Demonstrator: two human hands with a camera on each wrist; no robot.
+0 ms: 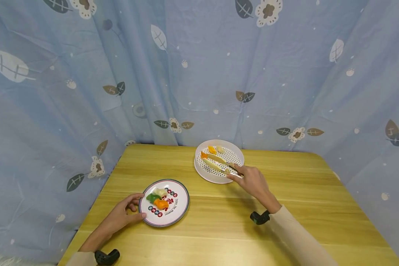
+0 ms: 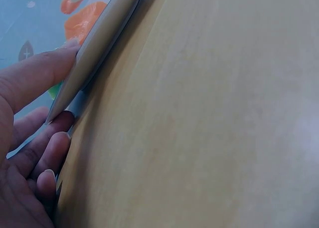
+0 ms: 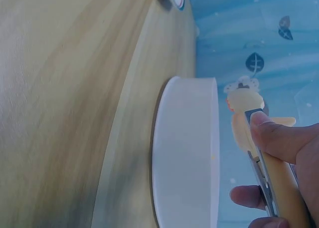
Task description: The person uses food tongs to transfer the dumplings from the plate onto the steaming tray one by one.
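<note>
Dumplings (image 1: 162, 204), sitting in two spots on the bench (image 1: 219, 232): three on a plate (image 1: 169, 220) toward the left edge, three more in a white steamer tray (image 1: 216, 178) up at the far edge. Nearest first, and there's the left hand (image 1: 121, 214), thumb over the plate's left rim and fingers beneath, a light pinch by the look of it. That trio sits bunched, glossy and small, probably light and a bit soft, likely slick against smooth glaze, so level is the way to handle the plate, held by its rim.

Further out, the right hand (image 1: 254, 183) grips the tongs (image 1: 212, 164) over the tray, arms slightly spread. And right at their tips, an orange dumpling (image 1: 204, 155), close to the tray's left rim! A delicate customer, I'd judge: take it across the plump middle, gently, since a hard squeeze could dent it or shoot it out.

Now the murky parts. The left wrist view catches the plate edge-on, cut off at the top, dumplings blurred. In the right wrist view the tray's wall hides its floor and the tongs' tips mask what's between them, so whether that dumpling is truly pinched, I can't tell. Beyond it, a yellow dumpling (image 1: 212, 149) and a pale dumpling (image 1: 220, 149), too small for detail.
</note>
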